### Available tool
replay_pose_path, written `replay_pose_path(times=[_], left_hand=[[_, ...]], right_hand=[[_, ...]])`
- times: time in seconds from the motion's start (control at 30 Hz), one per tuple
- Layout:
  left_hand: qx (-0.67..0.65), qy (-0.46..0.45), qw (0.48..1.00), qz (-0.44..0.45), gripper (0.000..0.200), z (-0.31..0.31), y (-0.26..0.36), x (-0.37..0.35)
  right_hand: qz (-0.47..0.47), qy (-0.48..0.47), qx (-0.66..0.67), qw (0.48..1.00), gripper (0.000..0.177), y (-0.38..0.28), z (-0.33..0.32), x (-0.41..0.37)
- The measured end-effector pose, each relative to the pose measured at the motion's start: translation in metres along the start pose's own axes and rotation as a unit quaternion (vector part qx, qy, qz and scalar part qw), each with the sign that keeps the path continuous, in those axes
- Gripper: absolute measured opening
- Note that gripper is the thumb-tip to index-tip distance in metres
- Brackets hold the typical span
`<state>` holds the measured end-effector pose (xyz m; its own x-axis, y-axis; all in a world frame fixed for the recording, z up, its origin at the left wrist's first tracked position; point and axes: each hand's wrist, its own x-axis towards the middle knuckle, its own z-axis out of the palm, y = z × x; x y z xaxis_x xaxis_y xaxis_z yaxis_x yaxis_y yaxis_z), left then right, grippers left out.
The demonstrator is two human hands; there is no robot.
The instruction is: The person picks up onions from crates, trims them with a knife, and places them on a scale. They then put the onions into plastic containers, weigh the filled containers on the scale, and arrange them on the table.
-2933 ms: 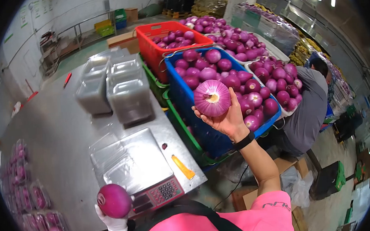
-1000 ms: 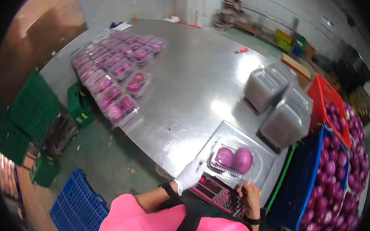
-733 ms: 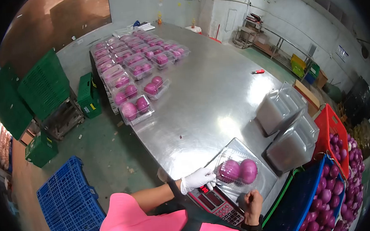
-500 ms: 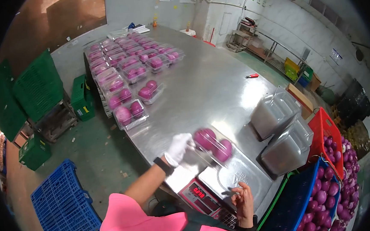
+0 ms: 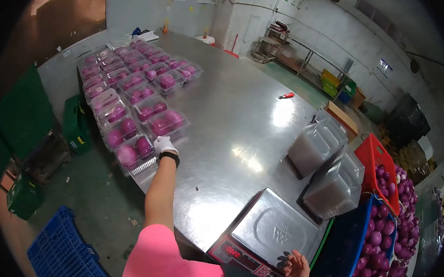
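Note:
My left hand (image 5: 165, 144), in a white glove, grips the near edge of a clear plastic clamshell box (image 5: 167, 122) with red onions in it. That box is at the near end of the rows of similar boxes on the steel table. Just left of the hand is another open box (image 5: 134, 154) with two red onions. My bare right hand (image 5: 296, 268) holds nothing and hovers by the near right corner of the weighing scale (image 5: 272, 227), fingers loosely bent and apart. Nothing lies on the scale's metal plate, and its red display is lit but blurred.
Stacks of empty clamshell boxes (image 5: 334, 184) stand right of the scale. Beyond them are a blue crate (image 5: 360, 237) and a red crate (image 5: 370, 154) with loose red onions. A red-handled tool (image 5: 286, 96) lies on the table (image 5: 220, 113). A blue pallet (image 5: 68, 260) stands at the left.
My left hand has carried the box of two onions from above the scale, forward and left to the rows of boxes. My right hand stays by the scale. The view has shifted slightly.

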<state>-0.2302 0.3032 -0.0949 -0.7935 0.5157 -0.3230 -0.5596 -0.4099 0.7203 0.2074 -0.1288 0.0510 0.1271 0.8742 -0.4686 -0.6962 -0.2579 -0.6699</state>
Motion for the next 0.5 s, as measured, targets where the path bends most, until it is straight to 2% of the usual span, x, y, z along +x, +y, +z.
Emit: replay_pose_path(times=[0.1,0.13,0.17,0.23,0.3,0.33,0.43,0.5], left_hand=[[0.05,0.02,0.974,-0.218,0.05,0.037,0.047,-0.065],[0.023,-0.068,0.966,-0.25,0.05,0.042,0.036,-0.075],[-0.003,-0.159,0.944,-0.29,0.051,0.049,0.018,-0.086],[0.066,-0.394,0.859,-0.32,0.045,0.074,0.006,-0.156],[0.159,-0.582,0.75,-0.27,0.039,0.1,0.013,-0.253],[0.169,-0.648,0.705,-0.234,0.034,0.111,0.017,-0.3],[0.236,-0.779,0.575,-0.084,0.029,0.135,0.005,-0.419],[0.182,-0.838,0.507,0.091,0.025,0.145,-0.036,-0.48]], right_hand=[[-0.027,0.086,-0.02,0.996,0.032,0.001,-0.044,0.02],[-0.036,0.089,0.027,0.995,0.027,0.002,-0.047,0.018],[-0.028,0.11,0.003,0.994,0.024,-0.002,-0.042,0.018],[-0.048,0.066,-0.015,0.997,0.024,-0.004,-0.039,0.02],[-0.074,0.04,-0.061,0.995,0.025,-0.012,-0.03,0.015],[-0.074,0.026,-0.061,0.995,0.025,-0.018,-0.025,0.011],[-0.094,0.061,-0.162,0.981,0.027,-0.031,-0.034,-0.004],[-0.136,0.047,-0.184,0.972,0.028,-0.046,-0.051,-0.026]])
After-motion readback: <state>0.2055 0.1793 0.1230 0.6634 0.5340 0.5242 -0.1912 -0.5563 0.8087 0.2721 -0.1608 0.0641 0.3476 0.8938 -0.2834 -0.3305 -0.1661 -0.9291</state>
